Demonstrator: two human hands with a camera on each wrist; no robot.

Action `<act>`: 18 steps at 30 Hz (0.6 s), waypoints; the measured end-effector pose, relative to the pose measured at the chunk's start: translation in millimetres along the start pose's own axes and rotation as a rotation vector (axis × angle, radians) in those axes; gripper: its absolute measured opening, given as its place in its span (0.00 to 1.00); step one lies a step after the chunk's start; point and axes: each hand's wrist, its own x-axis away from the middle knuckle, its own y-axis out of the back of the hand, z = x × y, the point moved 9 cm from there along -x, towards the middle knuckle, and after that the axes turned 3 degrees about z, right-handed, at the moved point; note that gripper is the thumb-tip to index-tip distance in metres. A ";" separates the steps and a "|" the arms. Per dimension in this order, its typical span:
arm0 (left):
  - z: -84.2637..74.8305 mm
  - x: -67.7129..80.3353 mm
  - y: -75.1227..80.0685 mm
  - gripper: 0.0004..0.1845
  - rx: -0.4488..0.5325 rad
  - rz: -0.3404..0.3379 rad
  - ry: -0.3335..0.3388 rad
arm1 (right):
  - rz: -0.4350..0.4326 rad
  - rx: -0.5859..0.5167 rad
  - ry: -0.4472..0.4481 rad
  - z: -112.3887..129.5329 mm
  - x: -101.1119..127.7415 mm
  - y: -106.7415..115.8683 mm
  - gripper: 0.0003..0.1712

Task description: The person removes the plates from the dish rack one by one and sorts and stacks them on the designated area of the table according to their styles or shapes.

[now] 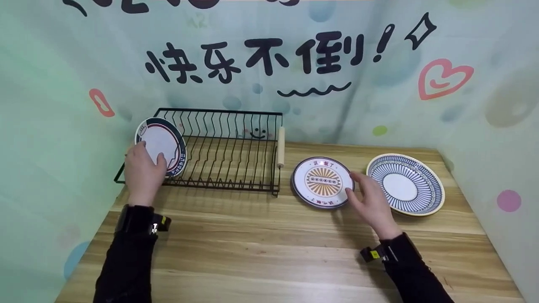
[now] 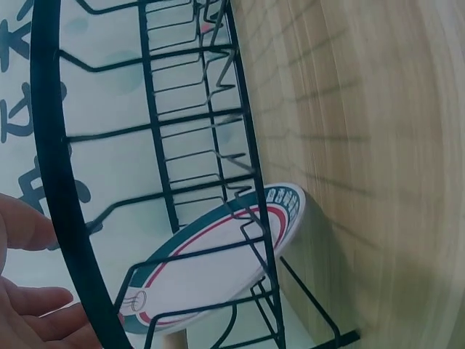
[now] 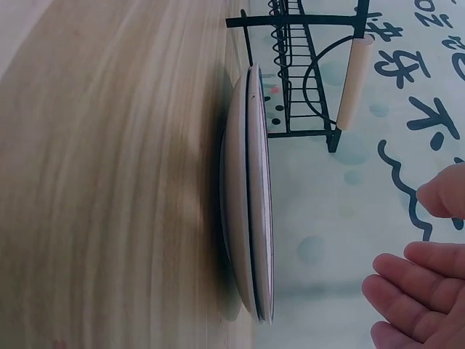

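Left hand: my left hand (image 1: 144,170) grips the round white plate with the dark green and red rim (image 1: 161,145), fingers curled over its near edge and face; the plate stands nearly upright in the leftmost slots of the rack.
Rack: the black wire dish rack with a pale wooden handle (image 1: 227,147) sits at the back left of the tabletop; from the left wrist view its thin rods cross in front of the glossy plate (image 2: 218,265), whose rim rests between the wires.
Right hand: my right hand (image 1: 370,202) lies open and relaxed, fingers loosely extended, fingertips touching or just at the right edge of the round white plate with an orange sunburst centre (image 1: 323,182); it has hold of nothing.
Sunburst plate: it lies flat near the middle of the tabletop, just right of the rack's handle end. In the right wrist view its smooth, shallow rim (image 3: 251,196) shows edge-on against the wood, my fingers (image 3: 410,291) just apart from it.
Striped plate: a round plate with blue radial stripes and a cream rim (image 1: 406,183) lies flat by the right edge of the tabletop, just beside my right hand.
Tabletop: light wood with a long streaked grain (image 1: 261,248).
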 end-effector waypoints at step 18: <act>17.6 -13.9 15.5 0.23 -0.065 -0.075 0.064 | -0.031 0.020 0.053 0.4 1.7 2.1 0.25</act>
